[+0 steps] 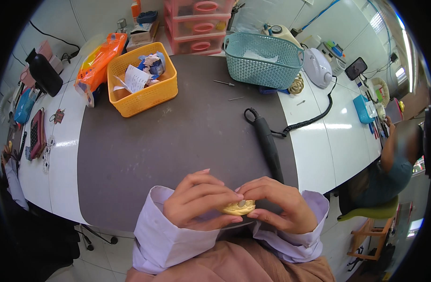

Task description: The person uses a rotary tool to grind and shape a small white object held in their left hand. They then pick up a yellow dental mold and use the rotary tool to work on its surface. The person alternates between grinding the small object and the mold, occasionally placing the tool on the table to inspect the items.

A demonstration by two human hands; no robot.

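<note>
A small yellow dental cast (238, 208) is held between both my hands, low in the picture near the front edge of the dark mat. My left hand (195, 199) grips its left side, thumb below and fingers on top. From the right, my right hand (282, 203) pinches it between thumb and fingers. A greyish patch shows on the cast's upper side between the fingertips. My fingers hide part of the cast. Just beyond my right hand lies a black handpiece (266, 145) with a coiled cord.
A yellow basket (142, 104) with crumpled paper and a teal basket (265, 70) stand at the back, pink drawers (199, 28) between them. Thin metal tools (224, 83) lie on the dark mat (178, 136). A black bottle (44, 73) stands left. A co-worker (394, 164) sits at right.
</note>
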